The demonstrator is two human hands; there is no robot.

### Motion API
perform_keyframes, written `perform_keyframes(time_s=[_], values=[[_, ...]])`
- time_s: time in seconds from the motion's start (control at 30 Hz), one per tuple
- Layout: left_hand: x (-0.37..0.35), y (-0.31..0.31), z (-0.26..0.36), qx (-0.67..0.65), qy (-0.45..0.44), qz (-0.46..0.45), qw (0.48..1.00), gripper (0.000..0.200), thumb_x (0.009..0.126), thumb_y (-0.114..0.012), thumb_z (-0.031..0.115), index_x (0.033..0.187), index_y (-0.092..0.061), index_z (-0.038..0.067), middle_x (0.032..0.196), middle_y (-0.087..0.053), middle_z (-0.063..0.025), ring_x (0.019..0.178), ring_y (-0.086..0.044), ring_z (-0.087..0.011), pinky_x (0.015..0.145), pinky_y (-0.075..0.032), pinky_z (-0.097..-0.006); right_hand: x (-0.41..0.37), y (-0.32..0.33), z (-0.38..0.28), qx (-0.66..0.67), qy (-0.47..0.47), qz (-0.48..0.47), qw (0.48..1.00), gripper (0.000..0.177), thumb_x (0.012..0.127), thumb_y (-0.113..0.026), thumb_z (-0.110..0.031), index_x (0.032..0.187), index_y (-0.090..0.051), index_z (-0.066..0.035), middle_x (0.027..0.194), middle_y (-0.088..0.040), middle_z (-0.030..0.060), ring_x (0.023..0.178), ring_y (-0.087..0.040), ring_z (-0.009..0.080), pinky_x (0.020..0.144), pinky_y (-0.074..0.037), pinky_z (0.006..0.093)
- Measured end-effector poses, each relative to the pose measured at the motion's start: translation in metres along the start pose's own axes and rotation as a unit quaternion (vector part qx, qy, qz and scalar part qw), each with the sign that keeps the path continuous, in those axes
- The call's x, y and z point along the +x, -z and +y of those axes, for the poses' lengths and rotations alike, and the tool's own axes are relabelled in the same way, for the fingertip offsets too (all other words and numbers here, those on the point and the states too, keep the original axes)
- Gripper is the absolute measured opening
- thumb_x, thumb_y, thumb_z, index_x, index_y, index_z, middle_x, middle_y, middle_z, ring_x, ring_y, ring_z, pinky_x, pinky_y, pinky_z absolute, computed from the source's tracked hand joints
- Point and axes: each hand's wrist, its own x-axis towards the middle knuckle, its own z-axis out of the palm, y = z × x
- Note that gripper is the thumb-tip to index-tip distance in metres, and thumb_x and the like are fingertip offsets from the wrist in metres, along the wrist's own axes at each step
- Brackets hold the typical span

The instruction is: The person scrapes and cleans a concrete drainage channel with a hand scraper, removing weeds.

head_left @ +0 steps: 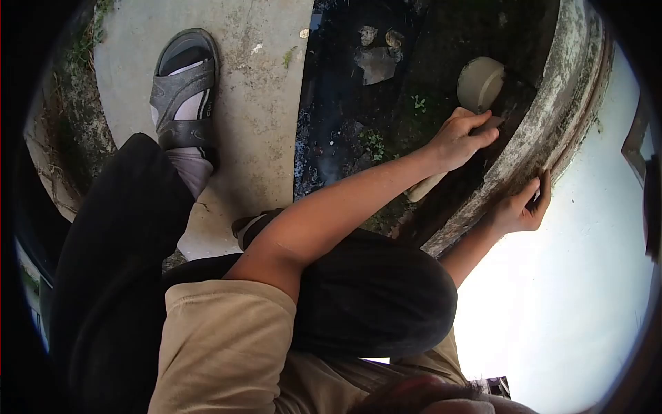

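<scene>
My left hand (460,141) reaches over the dark ground beside the curved wall. Its thumb and fingers are pinched on a small, flat grey-brown piece (492,124) whose kind I cannot make out. Just beyond the fingertips is a round beige object (480,84) with a raised curved edge. Below my left wrist, a pale rod-like piece (425,188) shows partly, the rest hidden by the forearm. My right hand (523,209) is at the outer side of the wall, with finger and thumb apart around a gap and a fingertip near the wall's edge.
A weathered, curved concrete wall (534,131) runs along the right, with a bright white surface (586,276) outside it. A dark wet channel (331,124) holds stones (378,63) and small plants (373,143). My sandalled foot (185,96) stands on a concrete slab (265,103).
</scene>
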Motion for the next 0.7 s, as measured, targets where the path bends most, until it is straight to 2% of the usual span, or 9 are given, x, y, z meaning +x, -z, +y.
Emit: perform_keyframes(time_s=[0.03, 0.07, 0.1, 0.13, 0.17, 0.23, 0.47, 0.63, 0.7], values=[[0.004, 0.003, 0.014, -0.132, 0.149, -0.041, 0.979, 0.052, 0.099, -0.051, 0.035, 0.135, -0.05, -0.002, 0.119, -0.049, -0.0173, 0.084, -0.062, -0.0241, 0.072, -0.052, -0.0395, 0.002, 0.002, 0.002, -0.002, 0.002, -0.003, 1.0, 0.027, 0.092, -0.054, -0.003, 0.115, -0.061, 0.01, 0.107, -0.066, 0.0202, 0.097, -0.063, 0.0216, 0.081, -0.049, 0.0318], [0.015, 0.0, 0.012, -0.135, 0.15, -0.04, 0.979, 0.052, 0.099, -0.051, 0.035, 0.135, -0.05, -0.002, 0.119, -0.049, -0.0173, 0.084, -0.062, -0.0241, 0.072, -0.052, -0.0395, 0.003, 0.004, 0.004, 0.03, -0.038, 0.004, 0.999, 0.026, 0.093, -0.053, -0.003, 0.113, -0.061, 0.011, 0.106, -0.066, 0.0213, 0.087, -0.062, 0.019, 0.075, -0.049, 0.029], [0.034, -0.005, 0.009, -0.106, 0.121, -0.023, 0.987, 0.049, 0.1, -0.049, 0.033, 0.133, -0.051, -0.002, 0.118, -0.05, -0.0176, 0.085, -0.063, -0.0253, 0.078, -0.051, -0.041, 0.005, 0.007, 0.007, 0.062, -0.079, 0.013, 0.995, 0.026, 0.093, -0.052, -0.003, 0.112, -0.061, 0.012, 0.105, -0.067, 0.0224, 0.077, -0.061, 0.0164, 0.068, -0.049, 0.0262], [0.039, -0.008, 0.008, -0.094, 0.108, -0.016, 0.99, 0.048, 0.1, -0.049, 0.033, 0.132, -0.052, -0.003, 0.118, -0.051, -0.0177, 0.085, -0.063, -0.0259, 0.081, -0.05, -0.0417, 0.008, 0.01, 0.008, 0.094, -0.109, 0.006, 0.99, 0.028, 0.096, -0.05, -0.007, 0.114, -0.059, 0.012, 0.103, -0.067, 0.0232, 0.057, -0.047, 0.0101, 0.054, -0.04, 0.0192], [0.043, -0.011, 0.005, -0.081, 0.095, -0.008, 0.992, 0.047, 0.1, -0.048, 0.032, 0.132, -0.053, -0.003, 0.117, -0.052, -0.0178, 0.086, -0.063, -0.0265, 0.084, -0.05, -0.0424, 0.011, 0.011, 0.011, 0.09, -0.109, 0.005, 0.99, 0.028, 0.096, -0.05, -0.007, 0.114, -0.059, 0.012, 0.103, -0.067, 0.0232, 0.057, -0.047, 0.0101, 0.054, -0.04, 0.0192], [0.031, -0.021, 0.002, 0.101, -0.075, 0.074, 0.989, 0.044, 0.101, -0.046, 0.03, 0.129, -0.055, -0.002, 0.111, -0.055, -0.018, 0.089, -0.063, -0.0284, 0.081, -0.05, -0.0399, 0.015, 0.018, 0.02, 0.204, -0.16, 0.018, 0.966, 0.031, 0.098, -0.049, -0.011, 0.117, -0.057, 0.012, 0.101, -0.067, 0.024, 0.049, -0.034, 0.0068, 0.046, -0.029, 0.0168], [0.018, -0.01, -0.004, 0.082, -0.085, 0.022, 0.993, 0.043, 0.1, -0.045, 0.026, 0.131, -0.053, -0.002, 0.115, -0.054, -0.0183, 0.099, -0.06, -0.0332, 0.083, -0.049, -0.0375, 0.016, 0.026, 0.036, 0.241, -0.15, -0.01, 0.959, 0.035, 0.1, -0.048, -0.016, 0.12, -0.054, 0.012, 0.099, -0.068, 0.024, 0.058, -0.045, 0.0115, 0.064, -0.045, 0.0228], [-0.027, 0.011, -0.01, 0.124, -0.086, -0.103, 0.983, 0.044, 0.1, -0.043, 0.026, 0.132, -0.051, -0.003, 0.121, -0.053, -0.0186, 0.099, -0.061, -0.0336, 0.085, -0.051, -0.04, 0.017, 0.03, 0.042, 0.311, -0.166, -0.004, 0.936, 0.036, 0.1, -0.047, -0.016, 0.121, -0.052, 0.012, 0.097, -0.068, 0.0235, 0.072, -0.058, 0.0185, 0.065, -0.048, 0.0253], [-0.011, 0.001, -0.013, 0.112, -0.11, -0.067, 0.985, 0.042, 0.098, -0.044, 0.024, 0.13, -0.052, -0.002, 0.119, -0.054, -0.0199, 0.098, -0.062, -0.0349, 0.084, -0.051, -0.0413, 0.015, 0.03, 0.049, 0.345, -0.159, -0.026, 0.925, 0.036, 0.1, -0.047, -0.016, 0.122, -0.052, 0.012, 0.097, -0.068, 0.0234, 0.077, -0.061, 0.021, 0.065, -0.048, 0.0259]])
